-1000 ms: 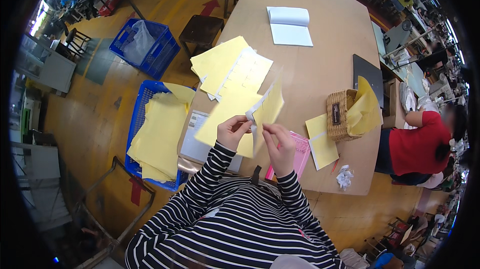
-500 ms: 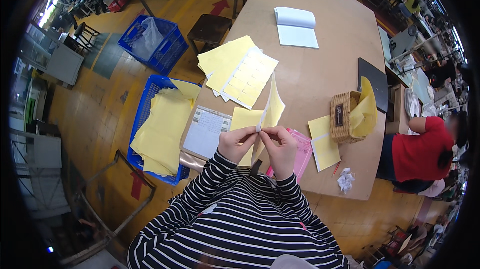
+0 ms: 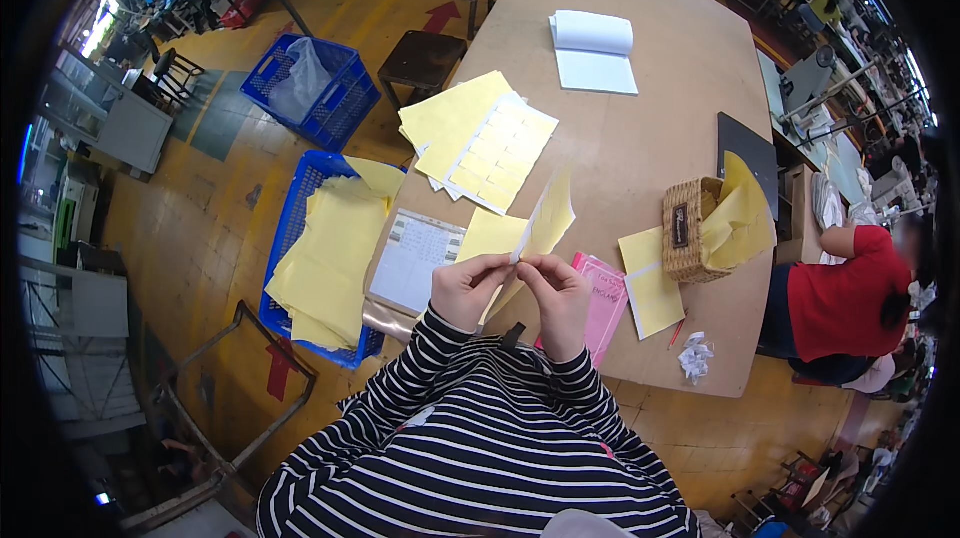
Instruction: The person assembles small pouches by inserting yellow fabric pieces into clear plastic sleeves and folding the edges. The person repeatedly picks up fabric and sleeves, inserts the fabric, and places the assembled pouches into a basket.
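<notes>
Close in front of my body, a yellow paper sheet [image 3: 553, 220] with a white edge stands up on its side, bent, between both hands. My left hand [image 3: 466, 294] pinches its white edge between thumb and forefinger. Right beside it, my right hand [image 3: 560, 303] pinches the same edge, the fingertips of both hands almost touching. Another yellow sheet [image 3: 488, 236] lies just behind the left hand. Further back is a fanned stack of yellow sheets [image 3: 458, 123], the top one carrying rows of cut labels [image 3: 500, 153]. Left of my hands is a handwritten white page [image 3: 415, 263].
A blue crate [image 3: 288, 208] full of yellow sheets stands left of the table. On the right are a wicker basket [image 3: 690, 233], a yellow sheet [image 3: 652, 288], a pink booklet [image 3: 604, 310] and crumpled paper [image 3: 696, 358]. An open pad [image 3: 594, 53] lies further back. A person in red [image 3: 845, 293] sits at right.
The upright part of the yellow sheet has swung slightly to the right. Both hands keep their pinch in nearly the same place.
</notes>
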